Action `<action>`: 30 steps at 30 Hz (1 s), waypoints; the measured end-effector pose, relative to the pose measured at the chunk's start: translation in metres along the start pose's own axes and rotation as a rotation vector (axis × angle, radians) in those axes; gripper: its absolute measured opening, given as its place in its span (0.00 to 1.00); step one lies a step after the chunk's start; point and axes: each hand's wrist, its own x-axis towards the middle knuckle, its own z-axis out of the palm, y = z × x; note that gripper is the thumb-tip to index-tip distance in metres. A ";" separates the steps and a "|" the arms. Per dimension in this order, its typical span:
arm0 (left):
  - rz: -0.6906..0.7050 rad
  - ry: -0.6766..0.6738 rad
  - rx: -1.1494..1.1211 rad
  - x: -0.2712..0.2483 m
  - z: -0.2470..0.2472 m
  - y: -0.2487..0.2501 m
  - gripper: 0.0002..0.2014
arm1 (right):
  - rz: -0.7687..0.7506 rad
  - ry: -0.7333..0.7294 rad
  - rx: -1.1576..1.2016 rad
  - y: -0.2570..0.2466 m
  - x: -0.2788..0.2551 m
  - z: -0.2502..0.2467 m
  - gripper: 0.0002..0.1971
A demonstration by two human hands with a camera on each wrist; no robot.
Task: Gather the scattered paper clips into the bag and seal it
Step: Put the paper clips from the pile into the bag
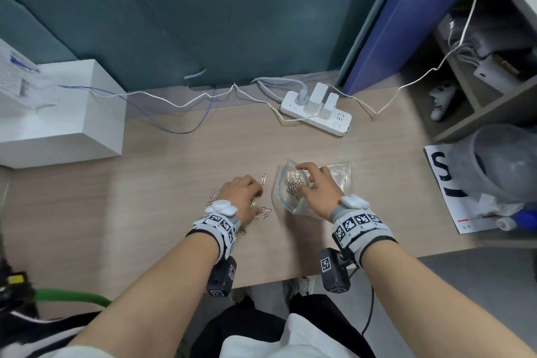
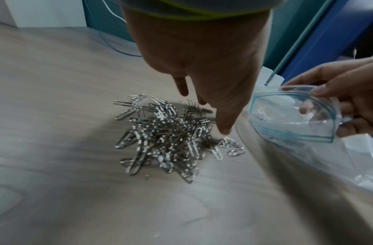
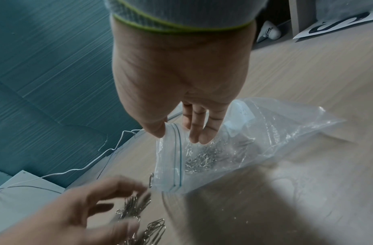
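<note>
A heap of silver paper clips [image 2: 166, 137] lies on the wooden table [image 1: 162, 183], with a few strays around my left hand [image 1: 255, 193]. That hand hovers over the heap with fingers extended downward [image 2: 223, 131] and holds nothing. To its right lies a clear zip bag [image 1: 293, 203] with a blue-green zip line and several clips inside [image 3: 210, 157]. My right hand [image 3: 177, 134] pinches the bag's upper rim between thumb and fingers, so the mouth [image 2: 292, 114] gapes toward the heap. One clip [image 1: 263, 179] lies between hand and bag.
A white power strip [image 1: 316, 113] with plugs and trailing cables sits at the back. A white box [image 1: 58, 113] stands at the left. At the right are a printed sheet [image 1: 444, 189], a clear plastic container [image 1: 508, 166] and shelves. The table's front edge runs under my wrists.
</note>
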 end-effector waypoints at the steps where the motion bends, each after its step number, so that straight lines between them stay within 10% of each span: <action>1: -0.004 0.010 -0.022 0.003 0.000 0.003 0.24 | 0.000 0.000 0.003 0.000 0.000 0.000 0.21; 4: -0.017 -0.041 -0.055 0.016 0.002 0.012 0.31 | 0.007 0.000 0.022 0.002 -0.001 0.000 0.21; 22: 0.022 -0.018 0.023 0.003 0.000 0.007 0.04 | 0.029 0.015 0.034 0.004 0.001 -0.001 0.21; 30: -0.305 -0.011 -0.031 -0.020 -0.005 -0.005 0.32 | 0.020 -0.021 0.028 -0.003 0.003 0.003 0.22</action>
